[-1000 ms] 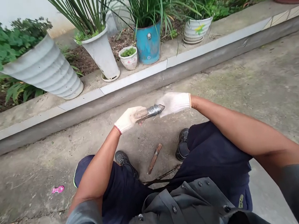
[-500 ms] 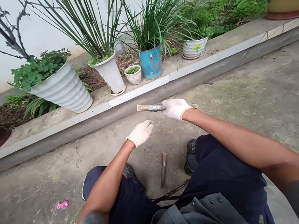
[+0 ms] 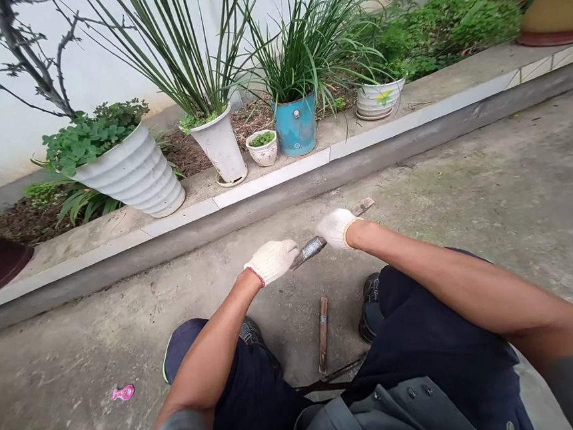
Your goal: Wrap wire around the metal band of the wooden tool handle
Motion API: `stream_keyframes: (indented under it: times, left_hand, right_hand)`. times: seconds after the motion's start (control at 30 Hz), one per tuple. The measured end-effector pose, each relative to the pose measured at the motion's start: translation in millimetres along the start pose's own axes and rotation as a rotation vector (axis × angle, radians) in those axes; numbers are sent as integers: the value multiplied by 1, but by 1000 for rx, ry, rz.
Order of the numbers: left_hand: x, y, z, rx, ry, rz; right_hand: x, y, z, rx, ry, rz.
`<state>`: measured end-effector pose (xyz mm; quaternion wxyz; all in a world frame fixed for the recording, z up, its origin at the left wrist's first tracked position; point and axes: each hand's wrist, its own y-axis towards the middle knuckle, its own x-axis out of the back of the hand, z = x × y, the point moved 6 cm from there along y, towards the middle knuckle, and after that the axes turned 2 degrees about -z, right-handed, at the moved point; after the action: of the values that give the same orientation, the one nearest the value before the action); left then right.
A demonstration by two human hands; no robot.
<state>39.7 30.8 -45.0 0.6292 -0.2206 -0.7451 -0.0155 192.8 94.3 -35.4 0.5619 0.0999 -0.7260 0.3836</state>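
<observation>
My right hand (image 3: 336, 227), in a white knit glove, is closed round a wooden stick with grey wire wound round it (image 3: 310, 249); one end sticks out behind the hand, pointing up and to the right. My left hand (image 3: 272, 261), also gloved, is closed on the stick's lower left end. Both hands are held over the concrete ground between my knees. A second brown stick (image 3: 323, 333) lies on the ground between my shoes.
A low concrete kerb (image 3: 283, 182) crosses ahead, carrying a ribbed white pot (image 3: 132, 175), a tall white pot (image 3: 221, 147), a small white pot (image 3: 263, 149), a blue pot (image 3: 297, 127) and a striped pot (image 3: 379, 98). A pink scrap (image 3: 123, 392) lies at left.
My right hand swung the wire-wrapped stick up away from my left hand, then brought it back down. My left hand has closed on its end again. The head view tilted up.
</observation>
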Motion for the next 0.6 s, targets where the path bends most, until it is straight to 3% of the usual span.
stream_keyframes:
  times: [0.2, 0.37, 0.5, 0.6]
  left_hand:
    - [9, -4, 8, 30, -172, -55]
    - [21, -11, 7, -21, -442, -51]
    - [18, -12, 8, -34, -711, -42]
    - [16, -12, 11, -38, -911, -69]
  right_hand:
    - [-5, -2, -1, 191, 6, 18]
    - [-2, -13, -10, 345, 210, 6]
    - [-1, -20, -11, 392, 387, 50]
    - [5, -21, -13, 353, 472, -11]
